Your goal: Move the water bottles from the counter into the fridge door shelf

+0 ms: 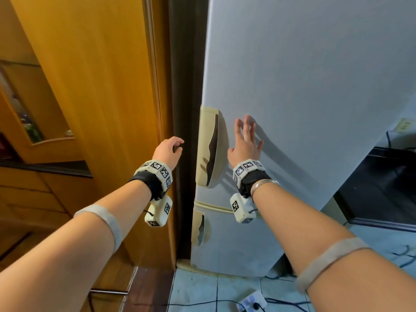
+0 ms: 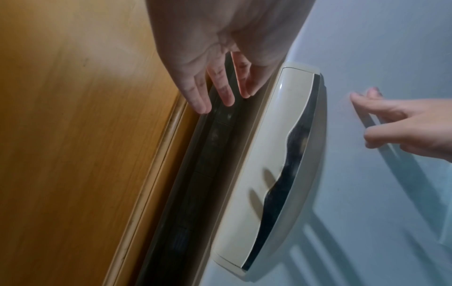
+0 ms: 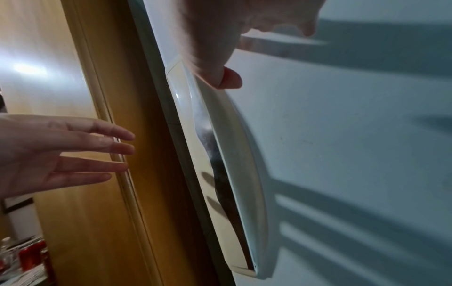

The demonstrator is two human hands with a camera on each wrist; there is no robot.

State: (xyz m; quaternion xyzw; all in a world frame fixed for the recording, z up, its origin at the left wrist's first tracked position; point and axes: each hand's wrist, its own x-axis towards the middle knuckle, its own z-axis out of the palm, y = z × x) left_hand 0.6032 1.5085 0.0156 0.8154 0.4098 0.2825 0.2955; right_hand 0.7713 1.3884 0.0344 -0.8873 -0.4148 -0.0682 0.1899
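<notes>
The right hand (image 1: 245, 140) lies flat with fingers spread on the fridge door (image 1: 315, 86), probably to push it shut. Just left of that hand is the cream door handle (image 1: 208, 147). The left hand (image 1: 168, 149) hangs loose and holds nothing, by the dark gap beside the wooden cabinet (image 1: 90, 75). No water bottles show clearly.

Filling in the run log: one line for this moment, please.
fridge door: closed | left hand: empty, beside handle | right hand: open, fingers spread at door | bottles: not visible
</notes>
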